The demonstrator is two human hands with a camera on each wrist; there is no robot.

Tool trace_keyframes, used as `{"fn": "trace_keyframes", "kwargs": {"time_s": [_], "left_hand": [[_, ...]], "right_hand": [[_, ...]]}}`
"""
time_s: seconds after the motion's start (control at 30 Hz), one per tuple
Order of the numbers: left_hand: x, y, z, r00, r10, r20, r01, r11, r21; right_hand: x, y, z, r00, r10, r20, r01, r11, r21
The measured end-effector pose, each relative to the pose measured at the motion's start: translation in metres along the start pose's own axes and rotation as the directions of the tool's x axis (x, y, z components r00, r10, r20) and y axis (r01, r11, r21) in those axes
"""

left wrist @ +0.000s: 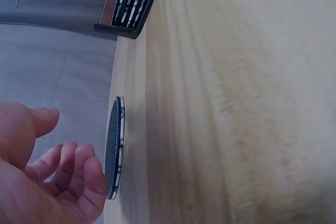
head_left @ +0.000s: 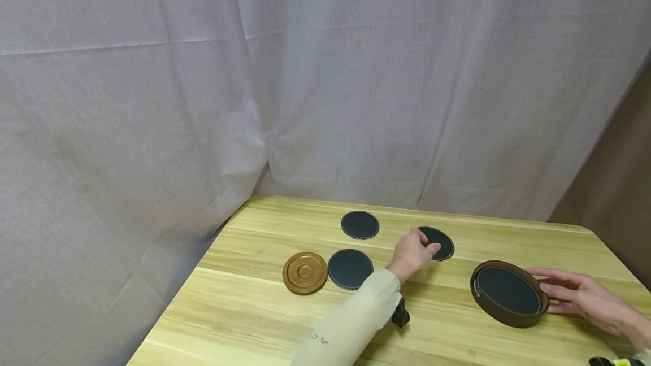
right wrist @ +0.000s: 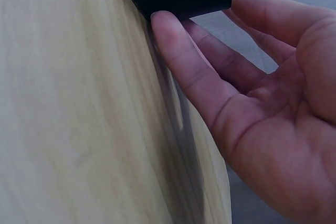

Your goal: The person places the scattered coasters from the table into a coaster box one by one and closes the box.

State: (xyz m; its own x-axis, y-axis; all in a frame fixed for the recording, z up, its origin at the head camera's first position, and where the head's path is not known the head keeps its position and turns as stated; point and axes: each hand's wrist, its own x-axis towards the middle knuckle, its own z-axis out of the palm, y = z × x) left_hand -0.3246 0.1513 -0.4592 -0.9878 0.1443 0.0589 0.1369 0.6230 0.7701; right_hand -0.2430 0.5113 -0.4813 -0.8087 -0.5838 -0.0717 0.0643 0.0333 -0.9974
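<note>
My left hand (head_left: 411, 253) hovers at the left edge of a round black coaster (head_left: 440, 244) on the table. Its fingers are loosely bent with nothing between them, and in the left wrist view the fingertips overlap the coaster's pale-edged rim (left wrist: 122, 124). At the right, my right hand (head_left: 585, 298) grips the side of a round dark brown coaster holder (head_left: 500, 312), thumb and fingers on its wall. A black coaster (head_left: 508, 290) lies on top inside it. Through an opening in the holder's side, the left wrist view shows several stacked coasters (left wrist: 131, 6).
Two more black coasters (head_left: 360, 225) lie on the wooden table (head_left: 229, 309), one behind the other. A brown wooden coaster with a ringed centre (head_left: 305, 273) sits beside the nearer one. Grey curtain (head_left: 356, 100) hangs along the table's back edge.
</note>
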Motion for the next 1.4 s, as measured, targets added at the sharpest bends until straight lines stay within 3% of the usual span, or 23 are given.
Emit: {"fn": "trace_keyframes", "kwargs": {"time_s": [0.27, 0.57, 0.97, 1.4], "left_hand": [[0.01, -0.001, -0.001, 0.999, 0.007, -0.033, -0.004, 0.998, 0.07], [0.023, -0.01, 0.002, 0.991, -0.112, -0.073, 0.121, 0.983, 0.138], [0.028, -0.005, 0.008, 0.979, -0.185, -0.086, 0.202, 0.937, 0.284], [0.027, -0.004, 0.014, 0.979, -0.184, -0.093, 0.206, 0.894, 0.397]], "right_hand": [[0.0, -0.001, 0.002, 1.0, 0.0, 0.012, 0.0, 1.0, 0.012], [0.002, -0.002, 0.001, 0.999, -0.007, 0.05, 0.005, 0.999, 0.053], [0.002, -0.005, 0.003, 0.998, -0.004, 0.063, 0.001, 0.998, 0.059], [0.001, -0.007, 0.003, 0.999, 0.011, 0.052, -0.013, 0.998, 0.056]]}}
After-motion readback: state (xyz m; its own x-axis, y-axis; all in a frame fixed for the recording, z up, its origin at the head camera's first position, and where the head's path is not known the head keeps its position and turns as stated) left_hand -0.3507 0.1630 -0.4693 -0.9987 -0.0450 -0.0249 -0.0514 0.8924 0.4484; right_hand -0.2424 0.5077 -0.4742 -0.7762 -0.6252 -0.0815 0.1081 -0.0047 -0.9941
